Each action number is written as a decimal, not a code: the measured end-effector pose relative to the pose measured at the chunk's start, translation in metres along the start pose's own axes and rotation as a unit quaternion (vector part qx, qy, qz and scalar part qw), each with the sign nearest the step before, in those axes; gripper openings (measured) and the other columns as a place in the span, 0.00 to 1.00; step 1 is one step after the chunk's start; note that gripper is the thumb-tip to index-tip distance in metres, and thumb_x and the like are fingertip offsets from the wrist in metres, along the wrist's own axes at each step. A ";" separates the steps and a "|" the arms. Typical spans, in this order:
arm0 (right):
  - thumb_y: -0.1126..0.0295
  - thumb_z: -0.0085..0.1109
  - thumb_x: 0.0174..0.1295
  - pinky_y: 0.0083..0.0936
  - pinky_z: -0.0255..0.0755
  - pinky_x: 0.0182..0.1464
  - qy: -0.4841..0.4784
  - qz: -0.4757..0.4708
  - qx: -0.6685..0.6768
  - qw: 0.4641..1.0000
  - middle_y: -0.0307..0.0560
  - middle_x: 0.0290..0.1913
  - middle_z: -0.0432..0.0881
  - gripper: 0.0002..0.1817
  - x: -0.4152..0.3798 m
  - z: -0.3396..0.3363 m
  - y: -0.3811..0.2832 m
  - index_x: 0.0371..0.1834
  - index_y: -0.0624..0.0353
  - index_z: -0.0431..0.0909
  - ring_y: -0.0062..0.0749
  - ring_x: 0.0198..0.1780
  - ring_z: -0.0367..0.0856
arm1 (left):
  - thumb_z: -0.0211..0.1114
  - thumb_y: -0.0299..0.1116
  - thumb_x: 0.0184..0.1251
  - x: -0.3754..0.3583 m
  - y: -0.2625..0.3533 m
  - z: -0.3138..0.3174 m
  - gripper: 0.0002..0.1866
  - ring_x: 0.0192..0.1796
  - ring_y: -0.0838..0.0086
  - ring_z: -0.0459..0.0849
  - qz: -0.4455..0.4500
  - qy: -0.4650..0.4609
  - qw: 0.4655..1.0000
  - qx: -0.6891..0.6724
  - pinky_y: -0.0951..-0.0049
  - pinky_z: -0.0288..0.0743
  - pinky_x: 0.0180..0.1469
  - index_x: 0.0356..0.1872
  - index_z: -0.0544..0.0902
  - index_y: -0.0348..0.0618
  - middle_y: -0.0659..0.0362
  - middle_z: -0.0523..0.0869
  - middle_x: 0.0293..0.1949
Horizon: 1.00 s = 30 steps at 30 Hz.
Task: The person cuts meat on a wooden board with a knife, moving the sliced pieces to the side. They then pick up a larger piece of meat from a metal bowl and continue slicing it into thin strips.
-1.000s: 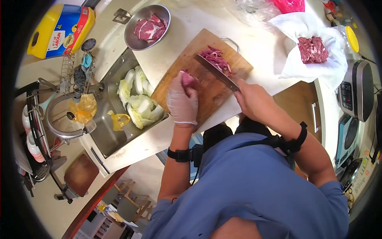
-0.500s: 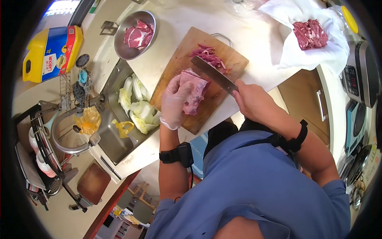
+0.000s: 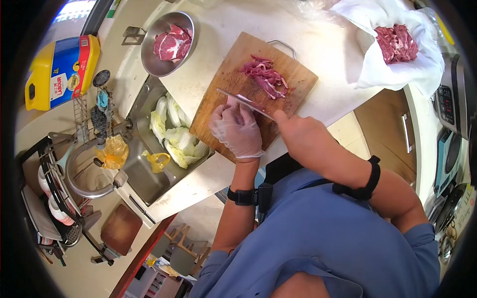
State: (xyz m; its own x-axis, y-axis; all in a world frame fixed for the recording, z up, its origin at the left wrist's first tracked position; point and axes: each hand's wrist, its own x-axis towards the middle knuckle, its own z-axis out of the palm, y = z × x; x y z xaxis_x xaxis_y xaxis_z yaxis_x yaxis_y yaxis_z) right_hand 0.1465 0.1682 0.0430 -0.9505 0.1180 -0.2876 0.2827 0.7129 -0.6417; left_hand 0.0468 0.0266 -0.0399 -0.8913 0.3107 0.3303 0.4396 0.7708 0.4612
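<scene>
My left hand, in a clear glove, is closed over a piece of meat on the wooden cutting board. Most of that piece is hidden beneath my fingers. Bare and wrapped round the handle of a knife, my right hand is just right of the gloved one. The blade lies along the far edge of the held meat, close to my left fingers. Beyond the blade, a loose pile of sliced red meat rests on the board.
A metal bowl with meat stands at the back left. The sink holds cabbage leaves. At the back right, meat lies on white cloth, near an appliance. A yellow jug is far left.
My left hand has turned and now covers the meat from the near side. The knife has moved left and toward me, from the slices to the held piece.
</scene>
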 end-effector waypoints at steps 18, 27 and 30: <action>0.77 0.53 0.63 0.46 0.82 0.35 -0.008 0.023 0.025 0.999 0.62 0.31 0.84 0.07 0.008 0.021 -0.017 0.42 0.67 0.69 0.58 0.34 0.87 | 0.73 0.28 0.64 -0.014 -0.026 0.016 0.09 0.55 0.57 0.75 -0.022 0.006 0.993 -0.116 0.58 0.69 0.58 0.33 0.79 0.38 0.50 0.78 0.54; 0.79 0.53 0.61 0.51 0.79 0.37 0.006 0.002 0.042 0.999 0.66 0.29 0.83 0.10 0.047 0.034 -0.010 0.45 0.68 0.68 0.63 0.36 0.85 | 0.70 0.27 0.62 -0.001 -0.026 0.008 0.07 0.53 0.52 0.76 0.002 0.018 0.998 -0.062 0.52 0.66 0.56 0.31 0.79 0.41 0.50 0.83 0.49; 0.79 0.53 0.61 0.52 0.79 0.37 0.001 0.013 0.027 1.000 0.67 0.30 0.83 0.11 0.024 0.027 -0.012 0.45 0.69 0.68 0.64 0.36 0.85 | 0.70 0.27 0.62 0.000 -0.026 0.006 0.07 0.51 0.53 0.76 0.017 0.018 0.998 -0.064 0.52 0.66 0.55 0.31 0.79 0.42 0.51 0.83 0.48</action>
State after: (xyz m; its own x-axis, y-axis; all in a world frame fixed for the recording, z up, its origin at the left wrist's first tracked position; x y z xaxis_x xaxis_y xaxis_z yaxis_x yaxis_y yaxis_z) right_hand 0.1234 0.1436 0.0242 -0.9430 0.1381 -0.3029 0.3141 0.6707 -0.6719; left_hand 0.0345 0.0104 -0.0566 -0.8718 0.3140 0.3761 0.4826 0.6824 0.5490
